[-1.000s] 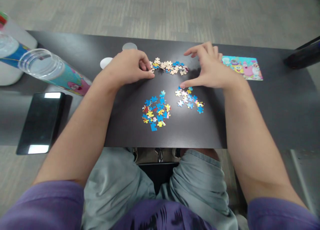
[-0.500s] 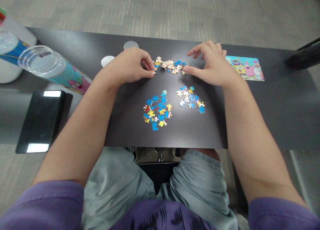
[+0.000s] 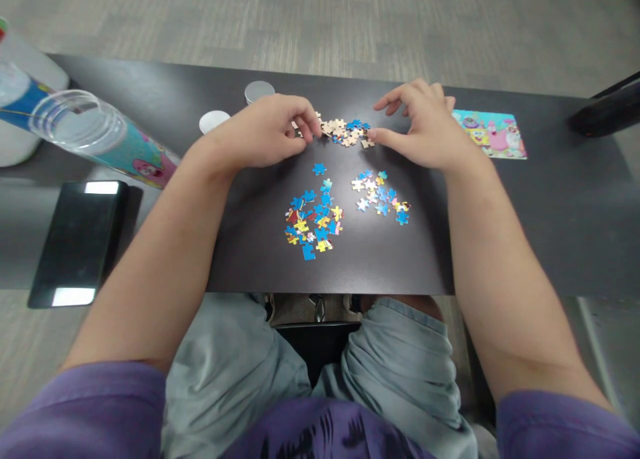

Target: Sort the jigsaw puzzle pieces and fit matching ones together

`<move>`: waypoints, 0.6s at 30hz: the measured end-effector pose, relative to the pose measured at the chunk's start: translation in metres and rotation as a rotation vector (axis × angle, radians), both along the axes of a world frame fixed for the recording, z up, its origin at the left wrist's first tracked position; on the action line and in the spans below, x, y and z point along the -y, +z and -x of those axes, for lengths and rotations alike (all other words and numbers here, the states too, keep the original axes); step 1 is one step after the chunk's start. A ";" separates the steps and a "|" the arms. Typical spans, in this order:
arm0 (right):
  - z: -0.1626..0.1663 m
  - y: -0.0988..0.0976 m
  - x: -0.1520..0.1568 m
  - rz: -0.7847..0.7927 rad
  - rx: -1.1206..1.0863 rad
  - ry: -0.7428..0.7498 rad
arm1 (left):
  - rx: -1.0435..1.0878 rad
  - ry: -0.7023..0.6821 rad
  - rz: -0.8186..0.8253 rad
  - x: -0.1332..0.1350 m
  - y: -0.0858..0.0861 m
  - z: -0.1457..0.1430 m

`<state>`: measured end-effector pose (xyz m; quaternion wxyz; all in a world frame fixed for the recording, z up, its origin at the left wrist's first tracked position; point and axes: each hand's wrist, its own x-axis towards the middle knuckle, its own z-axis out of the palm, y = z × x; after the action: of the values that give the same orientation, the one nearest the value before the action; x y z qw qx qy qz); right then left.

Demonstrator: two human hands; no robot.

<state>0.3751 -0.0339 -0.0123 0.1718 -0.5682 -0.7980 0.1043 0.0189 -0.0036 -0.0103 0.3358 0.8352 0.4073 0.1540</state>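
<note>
Upper centre, your left hand (image 3: 273, 129) half-curls over jigsaw pieces (image 3: 353, 136), hold unclear, your right hand (image 3: 425, 126) spreads wide, nothing gripped

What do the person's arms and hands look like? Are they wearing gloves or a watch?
No gloves or watch that I can see! The left hand and right hand are bare, and so are both forearms. The left sleeve and right sleeve are short and purple.
</note>
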 end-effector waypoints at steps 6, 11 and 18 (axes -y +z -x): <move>-0.002 -0.004 -0.003 -0.014 0.028 -0.011 | 0.036 -0.016 -0.033 0.005 -0.012 -0.011; -0.002 -0.003 -0.003 0.020 0.029 0.023 | -0.033 -0.186 0.101 0.003 -0.006 -0.008; 0.004 0.004 0.003 0.064 0.021 0.087 | 0.014 -0.124 0.048 0.016 -0.001 -0.023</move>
<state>0.3706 -0.0369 -0.0088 0.1406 -0.5391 -0.8200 0.1313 0.0418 -0.0196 -0.0115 0.3675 0.8495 0.3561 0.1287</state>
